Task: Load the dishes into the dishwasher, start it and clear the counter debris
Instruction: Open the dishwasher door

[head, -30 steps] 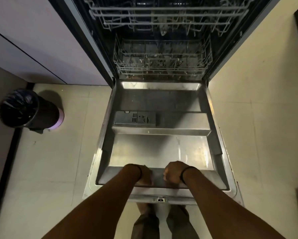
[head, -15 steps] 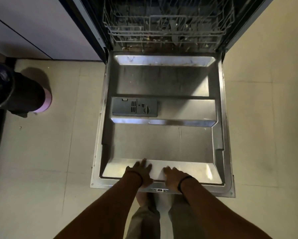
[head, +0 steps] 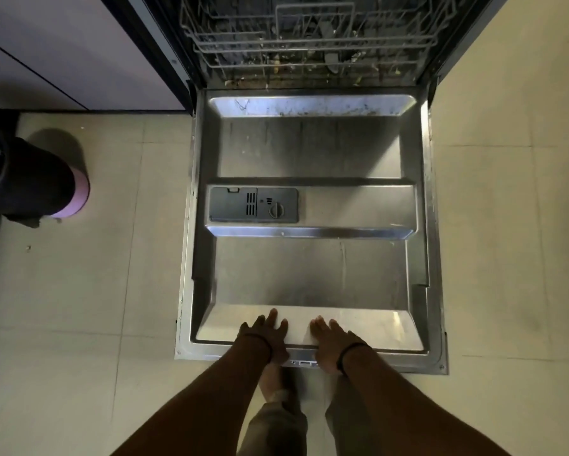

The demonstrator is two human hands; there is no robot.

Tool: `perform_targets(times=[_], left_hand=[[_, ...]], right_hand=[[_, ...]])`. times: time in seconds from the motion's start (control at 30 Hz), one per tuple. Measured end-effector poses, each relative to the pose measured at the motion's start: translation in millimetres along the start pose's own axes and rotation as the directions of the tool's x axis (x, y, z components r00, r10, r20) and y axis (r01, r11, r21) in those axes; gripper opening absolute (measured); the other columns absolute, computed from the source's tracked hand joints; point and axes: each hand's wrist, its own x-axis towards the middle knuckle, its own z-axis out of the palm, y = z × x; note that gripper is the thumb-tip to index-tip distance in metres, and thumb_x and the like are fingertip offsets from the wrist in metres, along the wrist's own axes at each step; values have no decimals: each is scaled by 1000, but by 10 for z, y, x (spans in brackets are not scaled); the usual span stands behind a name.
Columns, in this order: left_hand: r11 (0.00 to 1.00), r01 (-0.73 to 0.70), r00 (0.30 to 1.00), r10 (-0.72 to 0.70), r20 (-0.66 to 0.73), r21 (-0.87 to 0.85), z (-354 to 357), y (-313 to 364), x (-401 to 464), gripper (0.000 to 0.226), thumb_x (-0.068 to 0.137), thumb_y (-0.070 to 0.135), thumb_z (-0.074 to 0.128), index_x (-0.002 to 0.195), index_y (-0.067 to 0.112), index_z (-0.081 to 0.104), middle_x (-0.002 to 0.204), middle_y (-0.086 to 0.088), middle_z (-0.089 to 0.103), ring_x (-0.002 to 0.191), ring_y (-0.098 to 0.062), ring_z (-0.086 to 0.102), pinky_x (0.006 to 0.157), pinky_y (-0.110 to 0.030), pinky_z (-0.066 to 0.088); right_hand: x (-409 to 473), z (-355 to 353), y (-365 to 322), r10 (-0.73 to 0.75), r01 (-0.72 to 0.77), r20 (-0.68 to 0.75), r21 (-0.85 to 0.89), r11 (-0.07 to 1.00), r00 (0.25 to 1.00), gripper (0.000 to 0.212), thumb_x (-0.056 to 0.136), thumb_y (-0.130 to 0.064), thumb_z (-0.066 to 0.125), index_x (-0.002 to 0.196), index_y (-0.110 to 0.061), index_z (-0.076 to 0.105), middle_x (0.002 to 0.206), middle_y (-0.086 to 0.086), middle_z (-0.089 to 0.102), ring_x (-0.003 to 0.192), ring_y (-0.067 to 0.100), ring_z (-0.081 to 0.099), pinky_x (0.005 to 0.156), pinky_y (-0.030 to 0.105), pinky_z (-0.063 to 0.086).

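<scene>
The steel dishwasher door (head: 312, 278) lies fully open and flat in front of me. My left hand (head: 266, 334) and my right hand (head: 330, 339) rest side by side on its near edge, fingers straight and spread, holding nothing. A grey detergent dispenser (head: 253, 205) sits in the door's middle band. Behind the door, the lower wire rack (head: 309, 44) stands inside the dark tub, with bits of food debris along the tub's front sill. No dishes are in view.
A dark bin (head: 26, 179) with a black liner and pink base stands on the floor at the left. Pale cabinet fronts (head: 63, 54) run along the upper left. Light floor tiles (head: 506, 225) flank the door. My feet show below the door's edge.
The door has come down to lie flat. My fingers went from curled over its edge to straight and spread on it. The view has tilted down and closer.
</scene>
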Motion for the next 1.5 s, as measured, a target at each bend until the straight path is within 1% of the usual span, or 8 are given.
perform_targets(times=[0.2,0.37,0.53,0.7,0.8,0.93,1.07,1.5], left_hand=[[998,20,962,-35,-271,-56,-373,89,-255,63,97,45,42,152,21,22,160,-8,14,142,-30,25,113,-44,24],[997,15,766,-64,-640,-82,-1364,144,-836,52,95,33,46,143,17,36,150,-11,33,130,-30,38,101,-39,34],[999,-34,296,-22,-955,-34,-2704,89,-1562,47,61,24,77,104,11,65,105,-14,62,86,-34,61,68,-38,49],[999,-17,-113,-43,-993,-41,-3890,125,-2411,48,73,21,65,119,8,56,116,-16,57,103,-35,53,85,-42,43],[999,-35,66,-39,-997,-41,-4256,96,-2587,75,89,31,54,152,9,20,158,-16,18,145,-35,18,117,-47,19],[999,44,280,-15,-960,-3,-4687,-71,-2679,89,92,41,51,154,15,-9,161,-6,-13,148,-25,-9,121,-42,-2],[999,44,409,-45,-911,-30,-4931,-192,-2660,89,91,47,52,155,17,-3,162,-5,-5,149,-25,-5,121,-42,1],[994,99,363,-80,-928,-47,-4377,14,-2678,62,87,43,57,141,22,37,139,-6,48,130,-30,40,109,-42,30]], right_hand=[[-187,-403,-96,-19,35,-165,95,995,986,61,98,-34,44,152,-17,21,160,6,12,146,19,17,118,33,19],[-882,-1497,-358,-42,80,-506,55,995,861,51,98,-35,43,145,-16,35,151,6,36,136,22,38,111,33,33],[-1574,-2876,-626,-24,171,-909,52,984,416,31,90,-24,55,118,-16,63,119,7,64,113,28,57,95,36,46],[-2285,-4086,-845,-104,93,-993,-109,990,-56,25,68,-4,64,92,-7,66,102,19,62,98,40,56,84,44,48],[-2418,-4445,-866,-149,12,-988,-149,989,30,58,74,-17,69,129,-7,52,140,19,45,130,38,39,109,46,33],[-2521,-4875,-825,-126,-38,-949,-143,989,288,87,88,-46,59,153,-11,12,160,14,6,147,31,4,119,43,2],[-2543,-5151,-746,-133,-39,-909,-161,986,395,81,83,-43,67,147,-12,29,151,12,33,139,31,28,116,43,23],[-2435,-4576,-629,-100,-93,-922,-144,985,373,61,82,-37,61,136,-18,44,135,8,51,125,31,46,109,42,33]])
